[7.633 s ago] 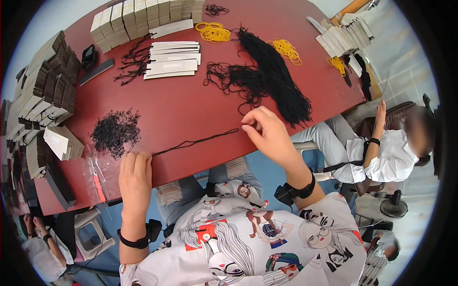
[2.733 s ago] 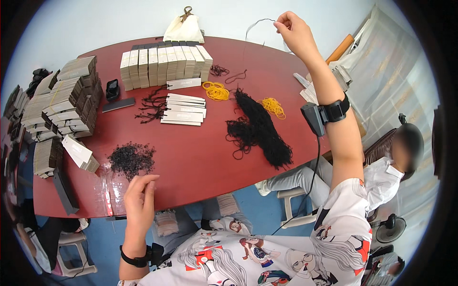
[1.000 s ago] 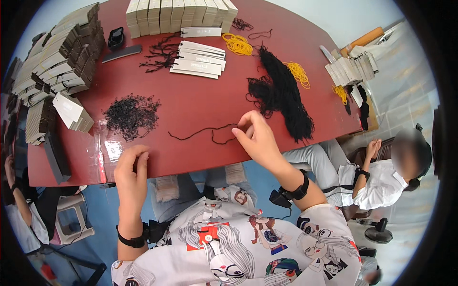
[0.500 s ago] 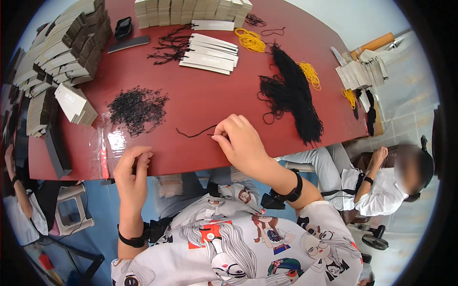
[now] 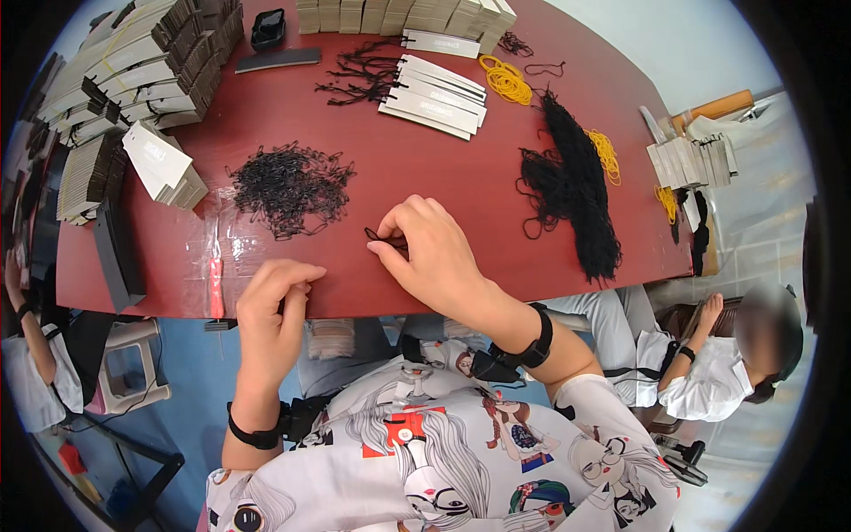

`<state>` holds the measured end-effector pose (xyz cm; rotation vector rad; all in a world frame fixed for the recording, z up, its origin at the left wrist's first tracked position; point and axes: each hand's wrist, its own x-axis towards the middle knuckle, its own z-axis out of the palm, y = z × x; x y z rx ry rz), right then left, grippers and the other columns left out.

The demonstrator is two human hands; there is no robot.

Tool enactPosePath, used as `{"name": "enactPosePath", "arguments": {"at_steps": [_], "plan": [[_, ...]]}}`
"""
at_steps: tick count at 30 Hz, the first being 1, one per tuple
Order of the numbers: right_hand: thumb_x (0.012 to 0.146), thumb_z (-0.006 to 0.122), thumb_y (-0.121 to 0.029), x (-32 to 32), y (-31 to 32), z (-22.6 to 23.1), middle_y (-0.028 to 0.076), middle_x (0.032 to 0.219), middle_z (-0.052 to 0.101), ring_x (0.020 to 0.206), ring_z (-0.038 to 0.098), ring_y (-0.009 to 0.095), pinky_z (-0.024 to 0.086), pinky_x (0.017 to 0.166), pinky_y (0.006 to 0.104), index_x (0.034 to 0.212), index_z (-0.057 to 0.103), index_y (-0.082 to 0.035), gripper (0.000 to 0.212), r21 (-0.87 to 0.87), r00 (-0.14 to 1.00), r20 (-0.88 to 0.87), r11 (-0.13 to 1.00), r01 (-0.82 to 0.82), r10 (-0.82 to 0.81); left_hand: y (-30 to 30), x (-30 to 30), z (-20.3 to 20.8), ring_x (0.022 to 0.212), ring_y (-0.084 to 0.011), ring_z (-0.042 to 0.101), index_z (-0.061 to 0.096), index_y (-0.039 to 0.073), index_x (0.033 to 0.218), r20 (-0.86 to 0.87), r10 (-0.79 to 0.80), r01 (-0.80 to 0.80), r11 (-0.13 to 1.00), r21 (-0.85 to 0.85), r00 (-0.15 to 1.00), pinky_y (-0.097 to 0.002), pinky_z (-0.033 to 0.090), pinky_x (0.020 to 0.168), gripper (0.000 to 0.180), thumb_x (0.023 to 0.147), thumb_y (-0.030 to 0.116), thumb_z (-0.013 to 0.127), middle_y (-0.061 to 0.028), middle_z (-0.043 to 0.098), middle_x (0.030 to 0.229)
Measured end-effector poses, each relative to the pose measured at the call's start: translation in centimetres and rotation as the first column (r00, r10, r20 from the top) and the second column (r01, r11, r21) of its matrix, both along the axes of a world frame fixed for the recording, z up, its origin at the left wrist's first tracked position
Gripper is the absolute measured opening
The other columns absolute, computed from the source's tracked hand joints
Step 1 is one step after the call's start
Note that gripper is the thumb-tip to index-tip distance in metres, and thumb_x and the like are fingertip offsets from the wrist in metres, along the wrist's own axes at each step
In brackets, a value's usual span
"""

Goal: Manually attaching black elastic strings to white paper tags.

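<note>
My right hand (image 5: 427,250) is closed in a pinch over the red table, near its front edge. A black cord (image 5: 373,235) shows as a small loop at its fingertips; the rest of it is hidden under the fingers. To the left, my left hand (image 5: 277,306) hovers at the table edge with its fingers curled toward the thumb. Whatever it may hold is too small or hidden to make out. Beyond the two hands lies a pile of small black plastic clips (image 5: 288,189). A thick bundle of black cords (image 5: 581,199) lies to the right.
Light tags with black cords (image 5: 434,99) lie at the back middle, beside yellow rubber bands (image 5: 505,80). Stacks of tags (image 5: 146,75) rise at the left and back. A red-handled tool (image 5: 216,288) rests at the front edge. Another person (image 5: 709,355) sits at the right.
The cord that trailed left from my right hand is now a short loop at its fingertips. My left hand has come a little nearer the right one. The whole view has shifted slightly.
</note>
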<state>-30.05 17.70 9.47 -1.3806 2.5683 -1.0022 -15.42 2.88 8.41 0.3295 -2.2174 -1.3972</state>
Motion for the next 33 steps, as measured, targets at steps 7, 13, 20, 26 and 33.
{"name": "enactPosePath", "arguments": {"at_steps": [7, 13, 20, 26, 33], "plan": [[0.077, 0.061, -0.01, 0.1, -0.7, -0.6, 0.01, 0.079, 0.052, 0.077, 0.05, 0.027, 0.041, 0.069, 0.0367, 0.08, 0.053, -0.004, 0.011, -0.044, 0.997, -0.07, 0.998, -0.033, 0.03, 0.1, -0.7, 0.5, 0.07, -0.01, 0.052, 0.062, -0.002, 0.095, 0.024, -0.015, 0.014, 0.999, 0.046, 1.0, -0.0211, 0.042, 0.061, 0.017, 0.08, -0.006, 0.054, -0.0058, 0.057, 0.084], [0.087, 0.056, -0.012, 0.5, 1.4, 3.5, 0.003, 0.08, 0.05, 0.073, 0.047, 0.011, 0.04, 0.064, 0.0253, 0.088, 0.05, -0.003, 0.01, -0.292, 0.69, 0.666, 0.95, -0.109, 0.284, 0.9, -2.5, 3.4, 0.073, -0.013, 0.056, 0.064, 0.0, 0.098, -0.07, -0.104, 0.108, 0.992, 0.064, 0.992, -0.0232, 0.045, 0.065, 0.026, 0.072, -0.004, 0.066, -0.0067, 0.059, 0.086], [0.092, 0.051, -0.014, 0.7, 2.5, 5.3, -0.001, 0.084, 0.05, 0.076, 0.045, 0.006, 0.04, 0.067, 0.0207, 0.093, 0.049, -0.002, 0.012, -0.412, 0.29, 0.853, 0.901, -0.135, 0.433, 1.0, -2.8, 4.6, 0.074, -0.0174, 0.059, 0.065, 0.003, 0.097, -0.202, -0.279, 0.292, 0.956, 0.035, 0.939, -0.0269, 0.048, 0.065, 0.031, 0.067, -0.002, 0.07, -0.0077, 0.06, 0.083], [0.09, 0.054, -0.014, 0.3, 2.8, 4.7, 0.0, 0.085, 0.052, 0.076, 0.047, 0.006, 0.042, 0.069, 0.0217, 0.096, 0.051, -0.001, 0.015, -0.478, 0.097, 0.861, 0.859, -0.181, 0.5, 1.7, -2.5, 5.2, 0.07, -0.0163, 0.057, 0.066, 0.003, 0.088, -0.234, -0.31, 0.287, 0.949, -0.13, 0.921, -0.0249, 0.045, 0.057, 0.024, 0.065, -0.003, 0.071, -0.0062, 0.059, 0.079], [0.087, 0.059, -0.013, 0.5, 2.8, 6.1, 0.001, 0.087, 0.058, 0.077, 0.052, 0.006, 0.044, 0.069, 0.0199, 0.097, 0.055, 0.0, 0.017, -0.415, 0.07, 0.905, 0.908, -0.06, 0.419, 2.6, -2.6, 5.3, 0.067, -0.0169, 0.056, 0.064, 0.003, 0.079, -0.227, -0.16, 0.111, 0.97, -0.215, 0.961, -0.0256, 0.044, 0.055, 0.017, 0.065, -0.004, 0.071, -0.0069, 0.058, 0.076]]}}
